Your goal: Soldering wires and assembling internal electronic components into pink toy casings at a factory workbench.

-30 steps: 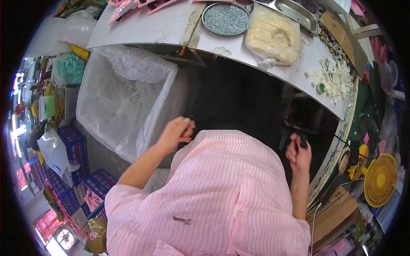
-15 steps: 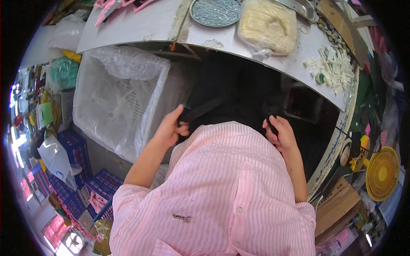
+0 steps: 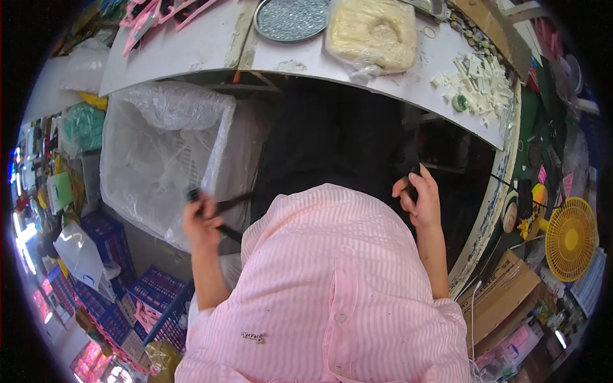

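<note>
My left hand (image 3: 203, 220) is closed around a black strap (image 3: 235, 203), out to the left in front of the plastic-lined basket (image 3: 220, 150). The strap runs from my fist toward my waist, and a dark end sticks up above the fingers. On the right, my right hand (image 3: 421, 199) has its fingers curled on another black strap (image 3: 414, 167), partly hidden by the fingers and hard to tell from the dark behind. Black cloth (image 3: 319, 147) covers my lap below the pink striped shirt (image 3: 300, 274).
A white worktable (image 3: 287, 60) curves across the front. It carries a round tray of small metal pieces (image 3: 290, 19), a bagged cream-coloured block (image 3: 370, 38) and a heap of white plastic parts (image 3: 479, 83). At right stand a yellow fan (image 3: 570, 239) and a cardboard box (image 3: 501, 300); blue crates (image 3: 153, 290) at left.
My left hand has moved outward to the left and down, drawing the black strap away from my lap. My right hand has stayed nearly in place. The view has shifted slightly.
</note>
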Tool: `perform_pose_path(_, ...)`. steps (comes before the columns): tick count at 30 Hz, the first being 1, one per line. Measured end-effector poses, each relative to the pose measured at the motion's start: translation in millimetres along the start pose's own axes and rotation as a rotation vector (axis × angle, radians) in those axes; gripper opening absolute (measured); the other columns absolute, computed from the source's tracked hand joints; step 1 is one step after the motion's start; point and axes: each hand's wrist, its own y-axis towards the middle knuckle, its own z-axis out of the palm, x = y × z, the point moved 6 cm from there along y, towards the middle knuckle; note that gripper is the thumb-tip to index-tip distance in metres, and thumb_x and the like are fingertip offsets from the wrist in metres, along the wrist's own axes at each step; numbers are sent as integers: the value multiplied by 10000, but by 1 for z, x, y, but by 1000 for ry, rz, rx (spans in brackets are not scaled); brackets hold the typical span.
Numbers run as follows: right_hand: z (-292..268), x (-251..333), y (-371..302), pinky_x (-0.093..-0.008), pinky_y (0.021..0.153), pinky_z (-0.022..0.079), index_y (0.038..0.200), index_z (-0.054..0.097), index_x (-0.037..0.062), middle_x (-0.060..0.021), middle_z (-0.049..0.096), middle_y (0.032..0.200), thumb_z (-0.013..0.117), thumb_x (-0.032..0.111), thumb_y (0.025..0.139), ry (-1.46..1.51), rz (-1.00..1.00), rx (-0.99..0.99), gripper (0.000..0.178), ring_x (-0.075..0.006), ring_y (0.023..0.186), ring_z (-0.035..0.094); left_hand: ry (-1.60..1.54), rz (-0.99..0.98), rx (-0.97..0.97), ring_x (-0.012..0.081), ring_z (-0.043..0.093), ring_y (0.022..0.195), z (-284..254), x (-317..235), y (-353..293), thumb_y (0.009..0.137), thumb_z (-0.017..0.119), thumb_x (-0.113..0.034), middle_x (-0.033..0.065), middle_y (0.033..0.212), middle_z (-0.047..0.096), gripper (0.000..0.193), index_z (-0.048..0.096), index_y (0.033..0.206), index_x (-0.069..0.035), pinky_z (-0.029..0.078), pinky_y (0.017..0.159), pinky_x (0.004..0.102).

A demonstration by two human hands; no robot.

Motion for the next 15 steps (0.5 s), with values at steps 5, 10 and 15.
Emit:
perform_pose_path(5, 39, -14, -2, -190, 451, 284, 1055, 687, 60, 2, 609, 742, 586, 227, 1015, -214, -70, 75, 200, -20, 458, 375, 551, -486, 872, 44, 321, 493, 130, 81, -34, 949, 566, -343, -60, 609, 411, 315, 582, 878, -37, 243, 429, 234)
perform_pose_path(10, 52, -18, -2, -192, 482, 324, 1029, 704, 78, 42, 585, 723, 653, 204, 1001, -101, -53, 0, 139, -17, 500, 423, 670, -612, 1142, 45, 297, 474, 158, 88, -44, 972, 570, -426, -44, 601, 420, 420, 587, 839, -29, 282, 473, 242)
perform_pose_path(15, -9, 10, -28, -205, 436, 271, 1062, 695, 82, -7, 575, 734, 635, 221, 1014, 183, -153, -369, 159, -35, 471, 380, 504, -213, 1012, 76, 315, 430, 116, 12, -15, 992, 528, -430, -34, 526, 399, 476, 572, 798, 2, 251, 425, 282)
